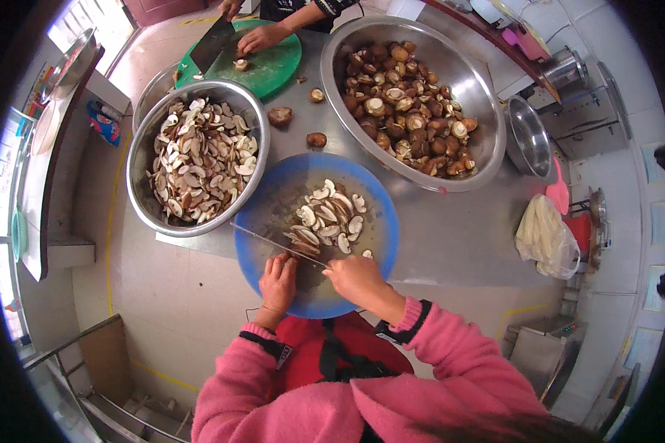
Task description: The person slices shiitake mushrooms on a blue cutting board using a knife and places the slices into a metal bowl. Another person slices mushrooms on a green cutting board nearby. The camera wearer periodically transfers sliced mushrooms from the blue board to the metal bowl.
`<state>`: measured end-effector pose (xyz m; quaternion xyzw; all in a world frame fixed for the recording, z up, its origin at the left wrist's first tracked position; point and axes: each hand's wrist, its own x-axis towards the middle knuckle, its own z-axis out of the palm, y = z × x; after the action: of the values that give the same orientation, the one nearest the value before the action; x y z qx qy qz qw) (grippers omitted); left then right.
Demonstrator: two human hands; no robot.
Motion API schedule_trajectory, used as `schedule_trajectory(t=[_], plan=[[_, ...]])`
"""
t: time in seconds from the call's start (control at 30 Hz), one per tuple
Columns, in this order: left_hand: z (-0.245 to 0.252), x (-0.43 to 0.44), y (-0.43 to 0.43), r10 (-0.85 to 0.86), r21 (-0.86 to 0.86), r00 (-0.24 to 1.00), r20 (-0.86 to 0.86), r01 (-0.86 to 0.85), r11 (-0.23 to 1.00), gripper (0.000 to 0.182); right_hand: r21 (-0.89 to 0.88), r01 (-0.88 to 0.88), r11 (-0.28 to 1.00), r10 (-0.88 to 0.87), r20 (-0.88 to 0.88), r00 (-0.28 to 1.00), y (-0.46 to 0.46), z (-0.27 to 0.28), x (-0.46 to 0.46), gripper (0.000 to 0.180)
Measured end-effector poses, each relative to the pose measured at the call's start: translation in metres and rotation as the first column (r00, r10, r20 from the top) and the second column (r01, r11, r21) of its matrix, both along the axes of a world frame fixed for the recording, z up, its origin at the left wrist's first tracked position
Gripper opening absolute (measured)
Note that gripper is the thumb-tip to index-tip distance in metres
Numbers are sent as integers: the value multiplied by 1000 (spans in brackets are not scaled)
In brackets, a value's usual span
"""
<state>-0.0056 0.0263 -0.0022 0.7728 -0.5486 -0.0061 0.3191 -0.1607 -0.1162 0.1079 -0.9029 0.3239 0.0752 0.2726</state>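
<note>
My right hand (360, 279) grips the handle of a knife (280, 245). Its blade slants left across a round cutting board with a blue rim (387, 221). On the near side of the blade, my left hand (279, 282) has its fingertips bent over a brown mushroom, mostly hidden by the fingers and the blade. Just beyond the blade lie closely stacked cut slices (305, 238), with a loose pile of mushroom slices (330, 215) farther up the board.
A steel bowl (134, 183) heaped with slices stands left of the board. Whole mushrooms fill part of a large steel basin (476, 83) at upper right. Across the steel table (449, 238), a co-worker's hand (260, 39) steadies mushrooms by a cleaver (211, 45) on a green board (280, 66).
</note>
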Motion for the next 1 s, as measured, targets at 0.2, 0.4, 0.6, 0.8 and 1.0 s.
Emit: schedule_trajectory(t=[0.2, 0.4, 0.6, 0.8, 1.0], plan=[[-2, 3, 3, -4, 20, 1000, 17, 4, 1000, 25, -14, 9, 1000, -8, 25, 1000, 6, -16, 14, 33], [0, 4, 0, -2, -28, 1000, 15, 2, 1000, 22, 41, 17, 999, -16, -28, 999, -10, 2, -3, 33], [2, 6, 3, -22, 18, 1000, 16, 22, 1000, 23, 32, 45, 998, -44, -43, 998, 4, -22, 10, 35], [5, 8, 6, -34, -25, 999, 34, 35, 999, 23, 53, 135, 989, -139, 82, 987, 1, -25, 1, 34], [4, 11, 11, 3, -16, 1000, -8, -3, 1000, 20, 77, 116, 990, -120, 56, 991, -5, -1, -11, 34]])
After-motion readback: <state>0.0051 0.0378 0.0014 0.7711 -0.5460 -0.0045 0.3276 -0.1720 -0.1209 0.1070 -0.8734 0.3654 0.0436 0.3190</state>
